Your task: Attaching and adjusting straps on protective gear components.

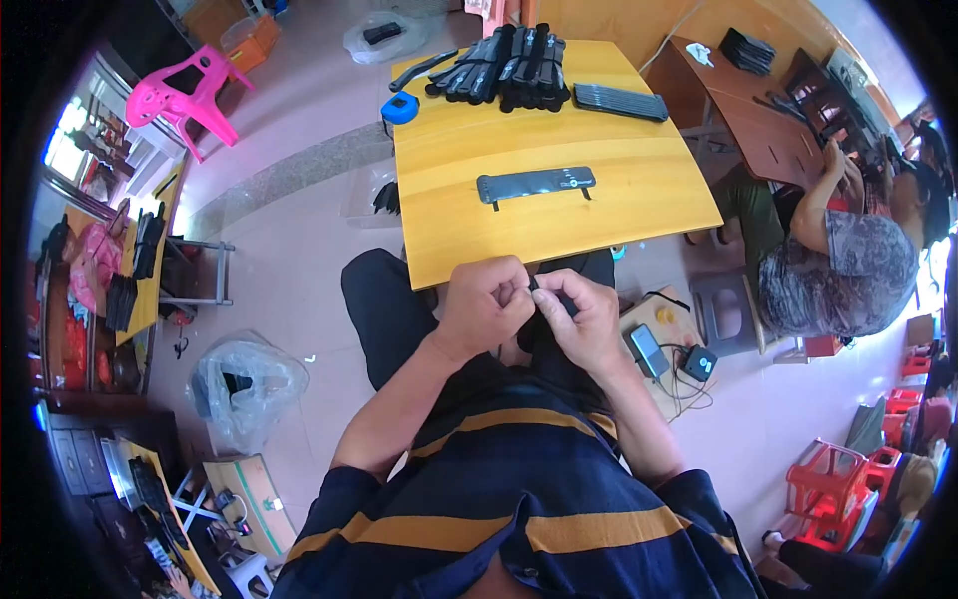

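Observation:
My left hand and my right hand meet over my lap, just in front of the yellow table's near edge. Both are closed in a pinch, fingertips almost touching. A tiny dark bit shows between them, too small to name. Beyond them on the tabletop lies a flat dark strip with pale printing and two short black tabs sticking out toward me. At the far side, a pile of black strap-like pieces sits beside a stack of flat grey-black strips.
A blue tape measure rests at the table's left edge. To my right, a low stand holds a phone and a black box with cables. A person sits at a brown table. Plastic bags lie on the floor.

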A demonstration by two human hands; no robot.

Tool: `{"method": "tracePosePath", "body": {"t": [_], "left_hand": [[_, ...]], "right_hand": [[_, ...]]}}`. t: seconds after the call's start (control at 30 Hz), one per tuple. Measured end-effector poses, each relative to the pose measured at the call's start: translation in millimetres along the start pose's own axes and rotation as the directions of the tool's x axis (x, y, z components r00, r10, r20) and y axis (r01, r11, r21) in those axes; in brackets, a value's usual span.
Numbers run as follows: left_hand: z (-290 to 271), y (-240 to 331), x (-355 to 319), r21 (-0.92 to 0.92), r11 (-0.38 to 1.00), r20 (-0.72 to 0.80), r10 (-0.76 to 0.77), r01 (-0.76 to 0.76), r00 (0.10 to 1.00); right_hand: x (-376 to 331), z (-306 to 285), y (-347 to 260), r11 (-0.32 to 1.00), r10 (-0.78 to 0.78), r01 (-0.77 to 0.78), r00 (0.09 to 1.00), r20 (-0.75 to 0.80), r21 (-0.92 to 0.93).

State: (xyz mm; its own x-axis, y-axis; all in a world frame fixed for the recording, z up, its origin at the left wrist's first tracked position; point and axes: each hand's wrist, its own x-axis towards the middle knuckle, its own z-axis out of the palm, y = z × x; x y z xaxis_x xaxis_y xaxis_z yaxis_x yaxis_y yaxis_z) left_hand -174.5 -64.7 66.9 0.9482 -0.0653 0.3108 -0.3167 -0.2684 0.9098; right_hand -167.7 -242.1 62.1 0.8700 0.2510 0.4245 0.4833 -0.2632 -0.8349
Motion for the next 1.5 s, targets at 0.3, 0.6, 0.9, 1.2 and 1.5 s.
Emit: {"method": "tracePosePath", "body": {"t": [0.3,0.6,0.9,1.2,1.5], "left_hand": [[-1.4,13.3,-1.9,0.157,0.987,0.020,0.037,-0.040,0.999],[3.9,15.1,-4.6,0.150,0.985,-0.065,0.096,-0.085,0.993],[-6.1,30.4,-3.0,0.204,0.979,-0.033,0.025,-0.018,0.999],[-1.9,23.1,-3.6,0.351,0.932,-0.043,0.112,-0.090,0.993],[5.1,5.5,-1.0,-0.005,1.000,-0.110,-0.030,0.030,0.994]], "right_hand": [[2.1,0.2,-5.1,0.994,-0.079,0.079,0.997,0.004,-0.073],[-0.5,6.1,-3.1,0.996,-0.075,0.071,0.994,-0.074,-0.051],[0.6,13.0,-7.9,0.979,-0.173,0.148,0.969,-0.175,-0.143],[-2.2,15.2,-4.8,0.980,-0.153,0.127,0.973,-0.172,-0.153],[-1.8,15.7,-6.5,0.999,0.041,-0.037,0.992,-0.116,0.033]]}}
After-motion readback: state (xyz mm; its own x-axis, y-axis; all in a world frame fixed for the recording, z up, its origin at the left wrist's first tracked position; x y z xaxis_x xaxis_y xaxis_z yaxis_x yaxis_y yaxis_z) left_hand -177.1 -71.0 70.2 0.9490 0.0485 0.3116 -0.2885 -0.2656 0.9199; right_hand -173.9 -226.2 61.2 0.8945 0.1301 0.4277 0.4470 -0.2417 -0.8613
